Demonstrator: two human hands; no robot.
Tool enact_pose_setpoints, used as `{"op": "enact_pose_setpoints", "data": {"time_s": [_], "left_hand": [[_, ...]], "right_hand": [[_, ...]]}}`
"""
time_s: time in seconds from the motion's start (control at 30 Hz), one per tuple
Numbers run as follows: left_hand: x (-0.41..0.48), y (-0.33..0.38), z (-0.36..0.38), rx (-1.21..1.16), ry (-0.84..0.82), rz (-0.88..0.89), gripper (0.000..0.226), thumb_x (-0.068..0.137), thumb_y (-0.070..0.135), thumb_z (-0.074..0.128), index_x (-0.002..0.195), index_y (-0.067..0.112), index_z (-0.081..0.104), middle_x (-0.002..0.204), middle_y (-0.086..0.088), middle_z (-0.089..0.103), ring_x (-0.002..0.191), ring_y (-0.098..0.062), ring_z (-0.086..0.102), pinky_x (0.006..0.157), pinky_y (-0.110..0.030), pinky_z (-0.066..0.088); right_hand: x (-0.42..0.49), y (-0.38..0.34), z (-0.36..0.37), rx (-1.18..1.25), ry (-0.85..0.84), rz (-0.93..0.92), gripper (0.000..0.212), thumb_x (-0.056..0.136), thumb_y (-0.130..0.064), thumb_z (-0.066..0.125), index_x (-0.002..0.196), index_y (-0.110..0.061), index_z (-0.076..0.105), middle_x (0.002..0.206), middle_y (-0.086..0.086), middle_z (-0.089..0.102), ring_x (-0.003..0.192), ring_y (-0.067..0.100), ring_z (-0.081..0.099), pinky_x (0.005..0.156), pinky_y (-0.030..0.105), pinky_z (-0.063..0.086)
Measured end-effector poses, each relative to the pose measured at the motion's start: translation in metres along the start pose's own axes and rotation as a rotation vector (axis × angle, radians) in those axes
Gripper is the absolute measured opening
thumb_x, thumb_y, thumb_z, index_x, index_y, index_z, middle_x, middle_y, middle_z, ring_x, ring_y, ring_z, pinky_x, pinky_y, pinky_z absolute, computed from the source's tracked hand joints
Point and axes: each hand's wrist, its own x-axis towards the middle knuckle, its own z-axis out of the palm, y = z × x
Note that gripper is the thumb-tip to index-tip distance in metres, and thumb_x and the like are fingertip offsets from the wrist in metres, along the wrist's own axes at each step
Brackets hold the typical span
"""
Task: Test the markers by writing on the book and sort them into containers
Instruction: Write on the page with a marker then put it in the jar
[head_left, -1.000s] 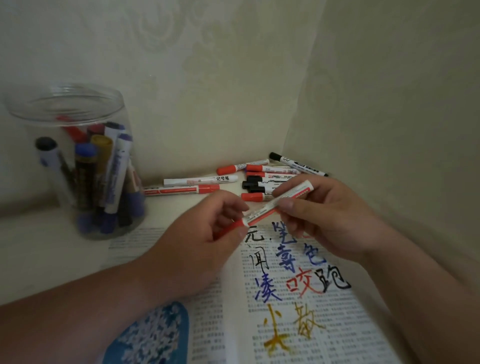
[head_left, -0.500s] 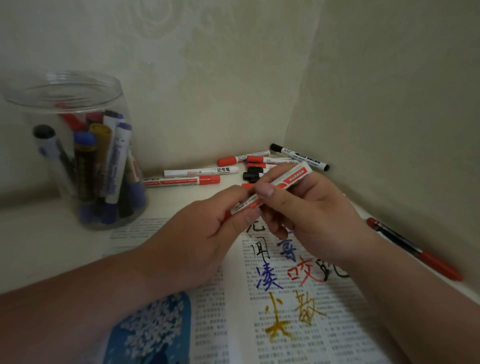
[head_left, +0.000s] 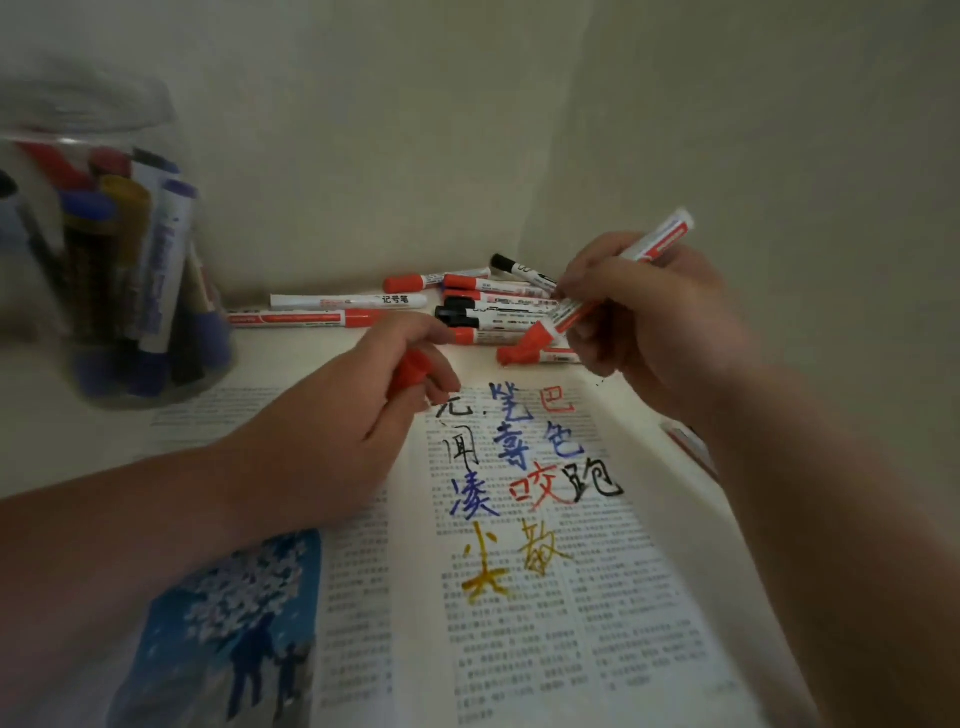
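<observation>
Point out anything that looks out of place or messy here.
Loose markers lie jumbled in the corner beyond the book rather than in the jar. One more lies apart, half hidden behind the right forearm. Nothing looks spilled or damaged.

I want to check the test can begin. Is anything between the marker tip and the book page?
Nothing visible. The right hand holds the uncapped marker above the book; the left hand with the cap sits aside.
</observation>
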Motion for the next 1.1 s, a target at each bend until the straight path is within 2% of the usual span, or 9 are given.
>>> {"op": "enact_pose_setpoints", "data": {"time_s": [0.1,0.2,0.27,0.33,0.47,0.6,0.77,0.93,1.1], "left_hand": [[0.001,0.005,-0.003,0.036,-0.019,0.024,0.041,0.098,0.022,0.057,0.119,0.053,0.039,0.112,0.038,0.062,0.108,0.008,0.058,0.084,-0.003,0.038],[-0.001,0.009,-0.005,0.039,0.0,0.02,0.041,0.088,0.035,0.068,0.114,0.054,0.042,0.107,0.043,0.063,0.103,0.003,0.06,0.082,-0.008,0.042],[-0.002,0.011,-0.004,0.02,0.028,0.018,0.038,0.082,0.039,0.075,0.106,0.048,0.047,0.101,0.041,0.066,0.093,-0.003,0.063,0.076,-0.014,0.045],[-0.002,0.011,-0.004,0.016,0.043,0.009,0.035,0.077,0.043,0.077,0.099,0.043,0.049,0.097,0.039,0.068,0.085,-0.008,0.065,0.07,-0.02,0.047],[0.0,0.006,-0.003,0.052,0.053,0.016,0.034,0.069,0.055,0.073,0.092,0.043,0.053,0.094,0.033,0.07,0.071,-0.02,0.062,0.06,-0.028,0.047],[0.001,0.0,-0.002,0.115,0.048,0.075,0.027,0.07,0.053,0.072,0.093,0.044,0.063,0.098,0.028,0.066,0.089,0.0,0.064,0.075,-0.009,0.047],[0.003,-0.007,-0.002,0.128,-0.034,0.136,0.024,0.079,0.042,0.071,0.103,0.036,0.068,0.101,0.021,0.066,0.094,-0.004,0.067,0.082,-0.019,0.05],[0.003,-0.008,-0.004,0.216,-0.074,0.154,0.022,0.082,0.055,0.07,0.102,0.048,0.068,0.106,0.031,0.064,0.102,0.005,0.06,0.08,-0.018,0.046],[0.005,-0.014,-0.001,0.216,-0.094,0.191,0.022,0.081,0.052,0.068,0.103,0.05,0.068,0.107,0.031,0.064,0.107,-0.001,0.06,0.087,-0.023,0.048]], "right_hand": [[-0.021,-0.004,-0.013,-0.016,-0.126,0.1,0.012,0.077,-0.013,0.063,0.079,-0.003,0.07,0.061,0.018,0.065,0.05,0.031,0.061,0.041,0.026,0.042],[-0.05,0.009,-0.024,-0.05,-0.24,0.198,0.011,0.075,-0.011,0.079,0.086,-0.008,0.076,0.077,0.024,0.068,0.065,0.033,0.066,0.045,0.029,0.05],[-0.066,0.023,-0.032,-0.096,-0.261,0.235,0.024,0.067,-0.01,0.085,0.087,-0.004,0.074,0.075,0.023,0.067,0.063,0.03,0.063,0.046,0.03,0.051],[-0.079,0.035,-0.036,-0.093,-0.232,0.252,0.02,0.066,-0.007,0.083,0.081,-0.003,0.07,0.066,0.019,0.062,0.052,0.026,0.056,0.044,0.028,0.048],[-0.09,0.048,-0.042,-0.043,-0.064,0.271,0.02,0.058,-0.017,0.073,0.071,-0.008,0.06,0.055,0.015,0.04,0.042,0.019,0.034,0.039,0.019,0.028],[-0.091,0.046,-0.043,-0.009,-0.075,0.279,0.018,0.057,-0.015,0.069,0.07,-0.007,0.06,0.052,0.017,0.042,0.039,0.019,0.034,0.038,0.016,0.027],[-0.094,0.047,-0.045,-0.144,-0.159,0.252,0.007,0.074,-0.012,0.073,0.081,-0.013,0.074,0.063,0.02,0.063,0.045,0.019,0.053,0.041,0.023,0.043],[-0.096,0.044,-0.044,-0.172,-0.158,0.189,0.005,0.07,-0.007,0.072,0.074,-0.008,0.069,0.056,0.0,0.063,0.044,0.002,0.05,0.042,0.012,0.037],[-0.097,0.043,-0.041,-0.185,-0.123,0.168,0.011,0.07,-0.005,0.078,0.069,-0.005,0.067,0.053,-0.001,0.063,0.042,0.003,0.051,0.042,0.012,0.037]]}}
